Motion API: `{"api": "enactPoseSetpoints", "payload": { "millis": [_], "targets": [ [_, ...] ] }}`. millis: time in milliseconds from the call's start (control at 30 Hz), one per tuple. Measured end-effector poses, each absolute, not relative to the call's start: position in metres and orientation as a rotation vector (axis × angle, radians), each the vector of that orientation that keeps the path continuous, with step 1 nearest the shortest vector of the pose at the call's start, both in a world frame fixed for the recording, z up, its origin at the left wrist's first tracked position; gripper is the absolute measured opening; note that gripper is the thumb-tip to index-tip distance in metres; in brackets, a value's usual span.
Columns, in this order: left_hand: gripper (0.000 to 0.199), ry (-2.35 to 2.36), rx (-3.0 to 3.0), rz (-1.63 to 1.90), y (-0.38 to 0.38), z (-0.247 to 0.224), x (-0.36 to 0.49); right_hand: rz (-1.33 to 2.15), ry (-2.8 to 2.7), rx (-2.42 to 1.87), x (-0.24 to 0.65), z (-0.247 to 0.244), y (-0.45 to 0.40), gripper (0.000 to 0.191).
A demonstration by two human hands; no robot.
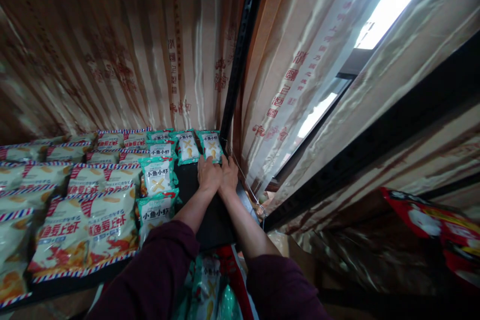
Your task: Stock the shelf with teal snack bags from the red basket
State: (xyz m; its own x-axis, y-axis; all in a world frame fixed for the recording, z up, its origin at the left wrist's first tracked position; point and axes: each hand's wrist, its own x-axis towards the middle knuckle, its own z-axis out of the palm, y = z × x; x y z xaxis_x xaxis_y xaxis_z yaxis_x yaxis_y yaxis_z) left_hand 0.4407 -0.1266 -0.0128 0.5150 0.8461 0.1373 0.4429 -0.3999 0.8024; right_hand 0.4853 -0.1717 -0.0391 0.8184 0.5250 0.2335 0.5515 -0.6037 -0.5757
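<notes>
My left hand [209, 175] reaches to the back right corner of a black shelf. Its fingers close on the lower edge of a small green-and-white snack bag [210, 144], which stands upright. Right beside it, my right hand [228, 175] has its bent fingers at the same bag's lower right side; the fingertips are partly hidden. A matching snack bag stands just left of this one. More green bags [157, 177] form a column coming toward me along the shelf.
Larger white snack bags with striped edges [112, 220] fill the shelf's left side. A black upright post [240, 55] rises at the corner, with printed curtains [180, 60] behind. Below the shelf, a red box [240, 280] holds more green bags. A red packet [427, 225] is at right.
</notes>
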Motion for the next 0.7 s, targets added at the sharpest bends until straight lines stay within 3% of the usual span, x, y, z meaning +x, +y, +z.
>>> {"api": "enactPoseSetpoints", "payload": {
  "millis": [267,700],
  "targets": [
    [0.036,1.084,2.025,0.554,-0.173,-0.017,0.407,-0.066,-0.881,-2.110,0.477,-0.067,-0.198,0.050],
    [0.045,0.945,2.195,0.774,-0.255,-0.062,0.319,0.021,-1.104,-1.845,0.395,-0.087,-0.293,0.039]
  ]
}}
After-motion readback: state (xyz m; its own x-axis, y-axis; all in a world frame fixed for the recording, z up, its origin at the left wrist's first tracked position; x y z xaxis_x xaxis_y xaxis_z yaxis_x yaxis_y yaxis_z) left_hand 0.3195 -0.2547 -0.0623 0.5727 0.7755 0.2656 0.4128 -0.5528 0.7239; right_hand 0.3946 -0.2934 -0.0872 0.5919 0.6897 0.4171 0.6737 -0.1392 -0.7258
